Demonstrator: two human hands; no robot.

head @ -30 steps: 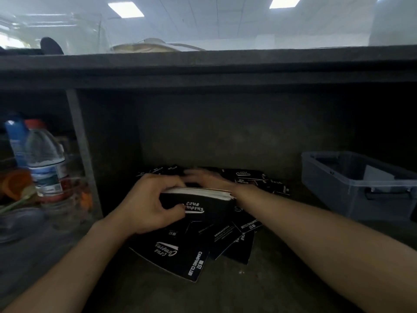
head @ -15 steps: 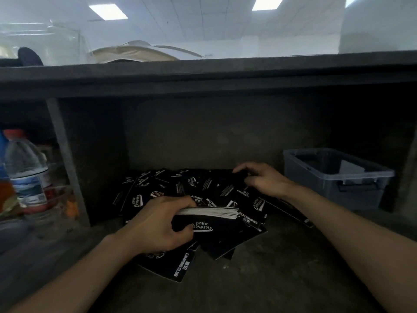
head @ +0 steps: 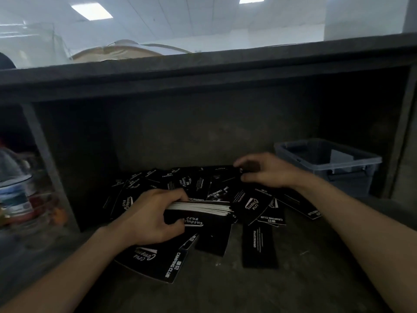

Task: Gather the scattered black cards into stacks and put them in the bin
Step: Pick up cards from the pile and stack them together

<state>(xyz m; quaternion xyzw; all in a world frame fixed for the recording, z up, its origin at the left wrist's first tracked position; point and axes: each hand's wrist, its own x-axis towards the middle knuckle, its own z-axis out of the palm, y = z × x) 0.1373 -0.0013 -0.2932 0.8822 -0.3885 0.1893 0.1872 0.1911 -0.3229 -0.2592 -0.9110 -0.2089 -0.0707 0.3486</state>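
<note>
A: Black cards (head: pixel 255 206) where?
B: Scattered on dark tabletop (head: pixel 225 290), left of bin (head: pixel 352 170). Left hand (head: pixel 149 218) still grips stack (head: pixel 203 207); right hand (head: pixel 266 171), off the stack now, pinches loose card (head: pixel 225 175) further back.
A: Room?
B: Dim cubby (head: pixel 203 132), ceiling lights (head: pixel 91 11) beyond.

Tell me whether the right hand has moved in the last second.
Yes. The right hand has moved right, away from the stack in the left hand, toward the bin, where it pinches a loose card.
</note>
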